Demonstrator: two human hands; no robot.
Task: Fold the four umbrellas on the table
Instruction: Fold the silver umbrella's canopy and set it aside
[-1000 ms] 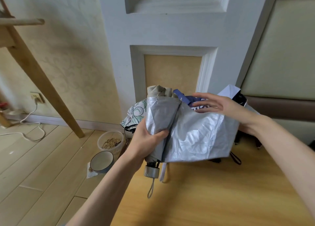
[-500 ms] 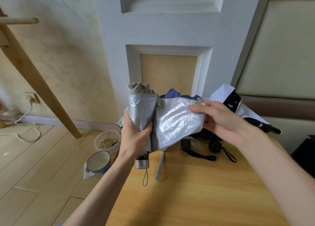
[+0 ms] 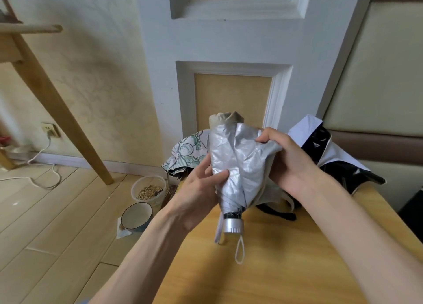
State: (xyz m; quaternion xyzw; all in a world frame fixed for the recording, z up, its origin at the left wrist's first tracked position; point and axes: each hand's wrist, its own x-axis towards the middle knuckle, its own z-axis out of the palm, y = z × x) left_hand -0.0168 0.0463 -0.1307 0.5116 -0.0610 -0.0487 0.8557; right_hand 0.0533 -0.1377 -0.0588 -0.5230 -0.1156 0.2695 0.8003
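You hold the silver umbrella [image 3: 238, 171] upright just above the table [image 3: 274, 269], your left hand [image 3: 201, 189] curled round the bunched cloth with its thumb pressed on the front, your right hand [image 3: 290, 164] pinching the loose flap at its top edge. If that thumb eases while you wrap the flap round, the pleats may spring loose and the roll go slack, leaving the strap [image 3: 218, 231] dangling by the handle [image 3: 233, 226] too short to close. The floral umbrella [image 3: 187, 150] behind seems to overhang the far corner; a nudge could drop it.
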